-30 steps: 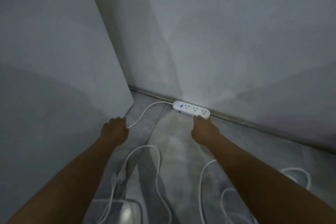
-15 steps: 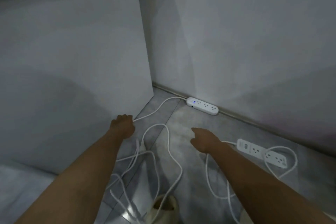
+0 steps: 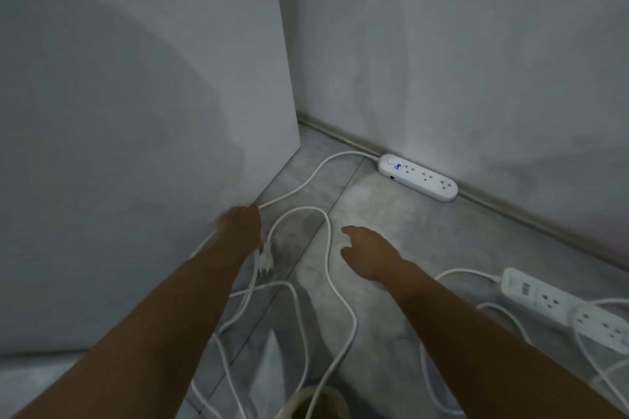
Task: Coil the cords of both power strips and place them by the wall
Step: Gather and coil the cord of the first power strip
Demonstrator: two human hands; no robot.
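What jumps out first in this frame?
The white oval power strip with a blue light, lying against the far wall. Loose white cords sprawl over the grey floor; the left hand grips one, the right hand hovers open. A second white rectangular power strip lies at right.

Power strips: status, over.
Left hand grips cord of rounded strip; right hand open, empty. That strip at wall, cord uncoiled. Second strip out on floor, cords loose.
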